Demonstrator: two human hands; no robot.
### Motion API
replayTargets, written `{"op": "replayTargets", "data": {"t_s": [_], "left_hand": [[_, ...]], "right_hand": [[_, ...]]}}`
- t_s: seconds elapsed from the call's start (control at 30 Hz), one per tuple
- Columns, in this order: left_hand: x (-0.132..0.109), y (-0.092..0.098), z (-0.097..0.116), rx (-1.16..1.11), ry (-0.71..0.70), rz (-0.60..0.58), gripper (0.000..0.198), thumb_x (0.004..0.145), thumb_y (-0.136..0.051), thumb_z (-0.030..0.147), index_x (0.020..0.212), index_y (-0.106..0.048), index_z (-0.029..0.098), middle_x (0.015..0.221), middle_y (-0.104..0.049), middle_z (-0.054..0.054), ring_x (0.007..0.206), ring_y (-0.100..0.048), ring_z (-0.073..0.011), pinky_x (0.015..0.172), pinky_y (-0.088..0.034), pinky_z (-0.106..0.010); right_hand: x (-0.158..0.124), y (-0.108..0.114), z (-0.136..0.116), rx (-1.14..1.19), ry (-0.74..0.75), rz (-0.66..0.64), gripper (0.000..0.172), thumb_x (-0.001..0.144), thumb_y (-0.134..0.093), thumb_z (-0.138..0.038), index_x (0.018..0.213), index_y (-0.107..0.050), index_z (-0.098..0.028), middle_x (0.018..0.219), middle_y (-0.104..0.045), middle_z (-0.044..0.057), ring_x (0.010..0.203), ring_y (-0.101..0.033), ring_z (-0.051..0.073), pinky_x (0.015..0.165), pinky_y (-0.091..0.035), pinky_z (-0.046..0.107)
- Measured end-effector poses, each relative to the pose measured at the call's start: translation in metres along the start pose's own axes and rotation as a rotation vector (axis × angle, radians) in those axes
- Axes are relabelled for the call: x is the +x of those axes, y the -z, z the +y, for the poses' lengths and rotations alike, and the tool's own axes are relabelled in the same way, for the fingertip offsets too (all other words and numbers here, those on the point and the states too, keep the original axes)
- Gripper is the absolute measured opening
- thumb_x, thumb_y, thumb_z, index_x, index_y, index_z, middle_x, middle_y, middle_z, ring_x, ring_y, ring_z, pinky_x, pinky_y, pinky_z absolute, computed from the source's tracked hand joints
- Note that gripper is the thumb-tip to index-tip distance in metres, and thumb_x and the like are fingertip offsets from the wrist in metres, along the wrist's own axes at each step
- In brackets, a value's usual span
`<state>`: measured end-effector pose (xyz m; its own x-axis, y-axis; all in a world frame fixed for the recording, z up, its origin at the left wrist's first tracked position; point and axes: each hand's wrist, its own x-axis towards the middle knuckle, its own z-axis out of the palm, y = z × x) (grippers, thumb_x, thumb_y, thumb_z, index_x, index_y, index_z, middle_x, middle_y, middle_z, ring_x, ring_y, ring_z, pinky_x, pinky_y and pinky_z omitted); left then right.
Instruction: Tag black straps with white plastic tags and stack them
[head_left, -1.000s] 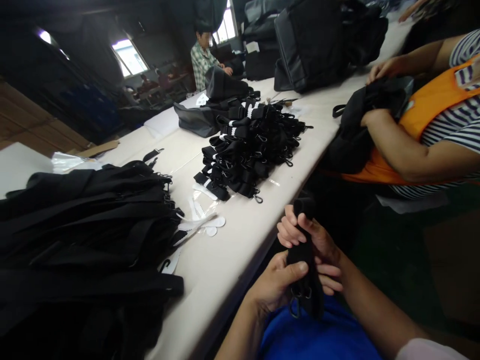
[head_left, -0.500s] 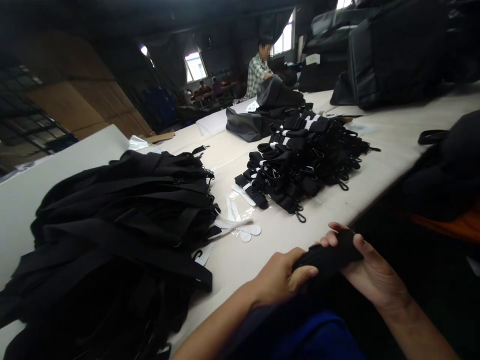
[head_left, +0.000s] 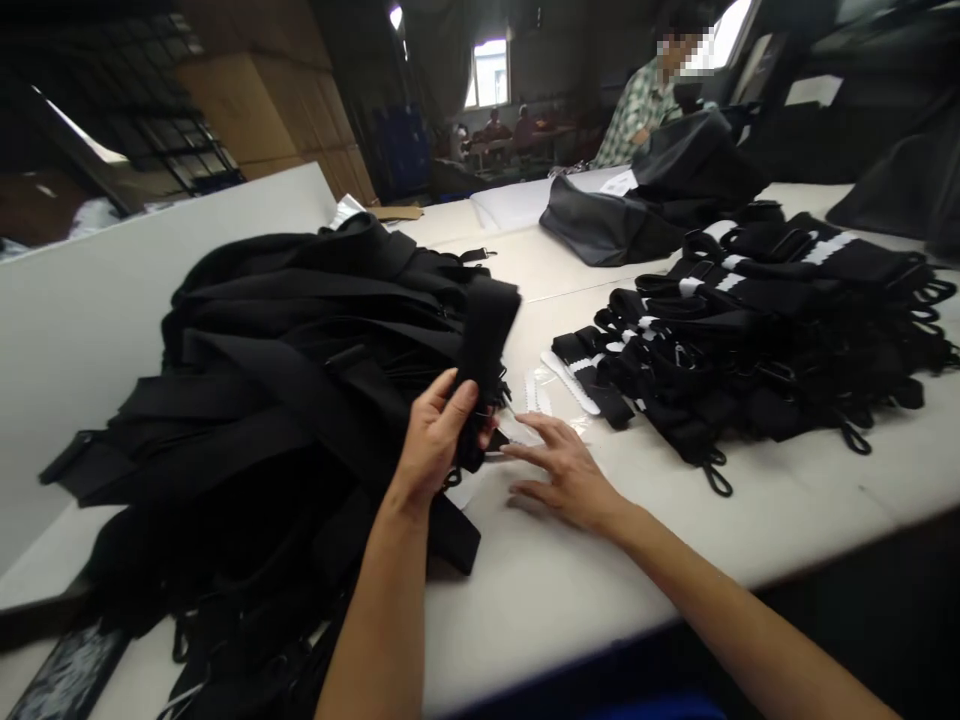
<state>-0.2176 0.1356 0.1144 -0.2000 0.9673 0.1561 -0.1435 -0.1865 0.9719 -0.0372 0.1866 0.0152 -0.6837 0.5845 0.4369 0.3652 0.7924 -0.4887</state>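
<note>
The left hand (head_left: 437, 432), at the centre of the frame, is closed around a folded black strap (head_left: 489, 325), thumb on the near side; the strap's looped end stands up above the fist. Just to its right, the right hand (head_left: 566, 472) is open and palm down, its fingers spread and pointing left toward white strips (head_left: 523, 430); whether the fingertips touch them I cannot tell.

Left of the hands, a large heap of black straps (head_left: 300, 300) fills the left half of the frame, reaching down to the lower left. Right of the hands, a scalloped white strip (head_left: 574, 383) lies beside a pile of bundled straps (head_left: 757, 345) with white bands and dark hooks. All lie on a pale table (head_left: 555, 610). Beyond, at upper right, a black bag (head_left: 607, 225) lies in front of a person in a checked shirt (head_left: 634, 110). Cardboard boxes (head_left: 247, 110) stand at upper left.
</note>
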Motion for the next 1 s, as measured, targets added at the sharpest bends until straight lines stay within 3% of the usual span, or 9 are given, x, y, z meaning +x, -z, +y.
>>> {"op": "replayTargets", "data": {"t_s": [0.13, 0.3, 0.4, 0.57, 0.63, 0.73, 0.83, 0.93, 1.0], "left_hand": [[0.002, 0.033, 0.015, -0.079, -0.143, 0.131, 0.019, 0.091, -0.058, 0.038, 0.087, -0.058, 0.019, 0.064, -0.062, 0.002, 0.045, -0.051, -0.0076, 0.043, -0.041, -0.019], [0.001, 0.034, 0.013, -0.081, -0.131, 0.090, 0.022, 0.091, -0.059, 0.039, 0.085, -0.057, 0.019, 0.065, -0.062, 0.001, 0.045, -0.052, -0.0083, 0.042, -0.040, -0.019], [0.002, 0.033, 0.013, -0.130, -0.142, 0.103, 0.024, 0.089, -0.061, 0.041, 0.083, -0.056, 0.019, 0.065, -0.061, 0.001, 0.045, -0.052, -0.0081, 0.043, -0.041, -0.019], [0.001, 0.033, 0.014, -0.160, -0.166, 0.118, 0.022, 0.091, -0.058, 0.039, 0.083, -0.054, 0.019, 0.065, -0.061, 0.001, 0.046, -0.051, -0.0075, 0.044, -0.041, -0.019], [0.000, 0.033, 0.014, -0.146, -0.156, 0.112, 0.022, 0.091, -0.058, 0.038, 0.084, -0.054, 0.018, 0.065, -0.060, 0.002, 0.046, -0.051, -0.0075, 0.045, -0.041, -0.018], [0.001, 0.035, 0.013, -0.112, -0.131, 0.121, 0.021, 0.091, -0.059, 0.037, 0.084, -0.056, 0.018, 0.066, -0.062, 0.001, 0.047, -0.052, -0.0077, 0.046, -0.042, -0.018], [0.003, 0.038, 0.011, -0.081, -0.088, 0.098, 0.021, 0.090, -0.060, 0.038, 0.086, -0.057, 0.018, 0.067, -0.063, 0.001, 0.048, -0.053, -0.0083, 0.047, -0.043, -0.019], [0.003, 0.036, 0.008, -0.056, -0.035, 0.042, 0.022, 0.090, -0.060, 0.040, 0.090, -0.059, 0.018, 0.073, -0.065, 0.000, 0.052, -0.056, -0.0091, 0.049, -0.046, -0.020], [0.003, 0.031, 0.004, -0.037, 0.001, 0.010, 0.023, 0.090, -0.061, 0.041, 0.097, -0.061, 0.019, 0.080, -0.066, 0.000, 0.057, -0.058, -0.0093, 0.051, -0.047, -0.019]], "right_hand": [[0.012, -0.010, 0.028, -0.180, 0.068, -0.092, 0.022, 0.095, -0.057, -0.032, 0.111, -0.072, -0.030, 0.136, -0.061, 0.007, 0.128, -0.051, 0.031, 0.109, -0.034, 0.057], [-0.003, 0.032, 0.070, -0.378, -0.052, 0.042, 0.023, 0.094, -0.054, -0.017, 0.098, -0.075, -0.025, 0.125, -0.068, 0.007, 0.124, -0.054, 0.030, 0.109, -0.034, 0.056], [-0.001, 0.036, 0.040, -0.379, 0.016, 0.077, 0.017, 0.092, -0.060, -0.025, 0.101, -0.074, -0.024, 0.134, -0.060, 0.010, 0.131, -0.046, 0.032, 0.111, -0.032, 0.057], [0.021, -0.021, -0.035, -0.124, 0.208, -0.182, 0.045, 0.084, -0.068, -0.052, 0.119, -0.066, -0.023, 0.133, -0.057, 0.014, 0.122, -0.051, 0.031, 0.105, -0.039, 0.049], [0.031, -0.040, -0.039, -0.097, 0.183, -0.201, 0.038, 0.083, -0.069, -0.049, 0.112, -0.069, -0.024, 0.125, -0.060, 0.013, 0.115, -0.054, 0.029, 0.102, -0.040, 0.047], [0.033, -0.042, -0.016, -0.028, 0.170, -0.210, 0.022, 0.086, -0.065, -0.021, 0.106, -0.072, -0.027, 0.125, -0.061, 0.008, 0.118, -0.054, 0.026, 0.102, -0.039, 0.043], [0.021, -0.023, 0.014, 0.306, -0.013, -0.058, 0.025, 0.083, -0.062, -0.011, 0.095, -0.076, -0.027, 0.124, -0.066, 0.005, 0.119, -0.056, 0.024, 0.105, -0.039, 0.042], [0.012, 0.001, 0.034, 0.581, -0.291, 0.225, 0.017, 0.089, -0.060, -0.027, 0.095, -0.075, -0.023, 0.108, -0.072, 0.008, 0.106, -0.064, 0.025, 0.100, -0.044, 0.045], [0.016, 0.014, 0.043, 0.647, -0.385, 0.335, 0.032, 0.096, -0.050, -0.039, 0.110, -0.070, -0.019, 0.102, -0.072, 0.011, 0.096, -0.067, 0.024, 0.092, -0.050, 0.045]]}}
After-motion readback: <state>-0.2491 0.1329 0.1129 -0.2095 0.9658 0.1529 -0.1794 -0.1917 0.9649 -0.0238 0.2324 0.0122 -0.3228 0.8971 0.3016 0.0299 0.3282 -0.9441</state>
